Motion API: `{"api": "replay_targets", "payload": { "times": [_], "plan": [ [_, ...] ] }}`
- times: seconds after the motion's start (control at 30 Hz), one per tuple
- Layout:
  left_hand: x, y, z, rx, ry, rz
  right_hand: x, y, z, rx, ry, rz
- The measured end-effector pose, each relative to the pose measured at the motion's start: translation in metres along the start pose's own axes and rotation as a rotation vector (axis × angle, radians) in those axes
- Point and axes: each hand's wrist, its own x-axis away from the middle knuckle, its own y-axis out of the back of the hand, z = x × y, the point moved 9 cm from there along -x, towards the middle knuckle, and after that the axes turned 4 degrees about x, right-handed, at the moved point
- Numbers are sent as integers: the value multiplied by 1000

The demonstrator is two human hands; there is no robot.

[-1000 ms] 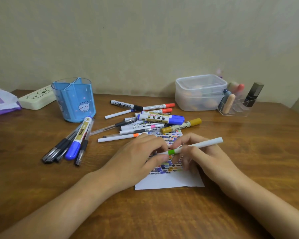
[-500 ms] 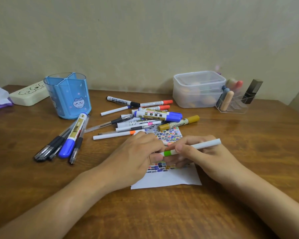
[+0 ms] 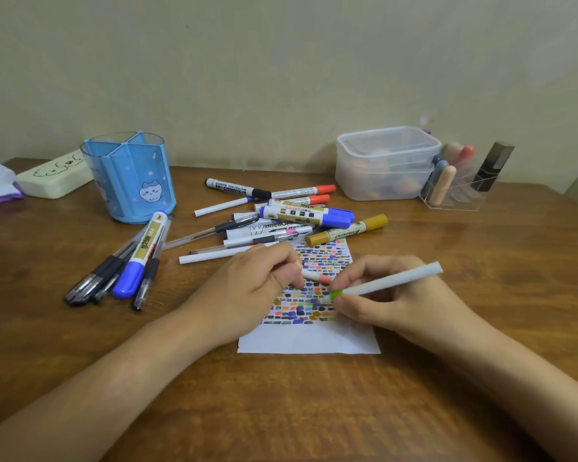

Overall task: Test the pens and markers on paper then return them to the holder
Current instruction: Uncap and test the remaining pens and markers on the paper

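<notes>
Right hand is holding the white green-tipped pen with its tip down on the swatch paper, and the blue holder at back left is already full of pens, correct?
Not quite. In the head view the blue holder is empty. The right hand does hold the green-tipped pen on the paper.

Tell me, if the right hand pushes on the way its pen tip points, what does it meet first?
Probably the paper: the right hand aims the green pen down-left at it.
</notes>
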Motion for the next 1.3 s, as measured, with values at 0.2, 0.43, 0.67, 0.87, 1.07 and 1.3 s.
{"api": "replay_targets", "payload": {
  "times": [0.2, 0.43, 0.67, 0.87, 1.07, 1.3],
  "plan": [
    [-1, 0, -1, 23, 16, -1, 3, -2, 4, 45, 27, 7],
    [-1, 0, -1, -8, 31, 7, 4, -9, 5, 157, 32, 10],
    [-2, -1, 0, -7, 42, 16, 4, -11, 5, 185, 53, 1],
    [-1, -1, 1, -6, 46, 20, 3, -12, 8, 249, 55, 11],
    [-2, -1, 1, -9, 35, 21, 5, -13, 9, 218, 55, 23],
    [-2, -1, 1, -17, 38, 18, 5, -13, 10, 212, 61, 17]
  ]
}}
